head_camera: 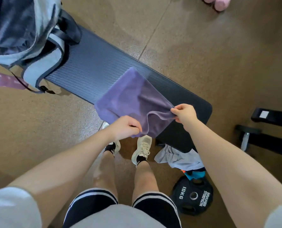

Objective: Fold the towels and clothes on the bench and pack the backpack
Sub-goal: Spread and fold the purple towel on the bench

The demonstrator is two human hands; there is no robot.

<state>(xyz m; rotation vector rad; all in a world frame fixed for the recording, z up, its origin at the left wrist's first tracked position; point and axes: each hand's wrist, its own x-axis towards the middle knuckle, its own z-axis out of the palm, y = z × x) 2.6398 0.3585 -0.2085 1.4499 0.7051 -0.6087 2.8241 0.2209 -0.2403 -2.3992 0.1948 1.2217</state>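
Note:
A purple towel [130, 97] hangs doubled over the near end of the dark ribbed bench [91, 63]. My left hand [123, 127] pinches its near left corner. My right hand [184, 113] pinches the near right corner, and the edge between them sags. A grey and dark backpack [21, 30] stands open on the far left end of the bench. A light grey garment [178, 157] lies crumpled on the floor beside the bench, with a blue and orange piece of cloth [195, 175] next to it.
A black 10 kg weight plate [193, 197] lies on the brown floor at lower right. Black equipment legs [268, 129] stand at the right edge. A maroon strap [7, 80] hangs at left. Pink objects [219, 2] sit at the top.

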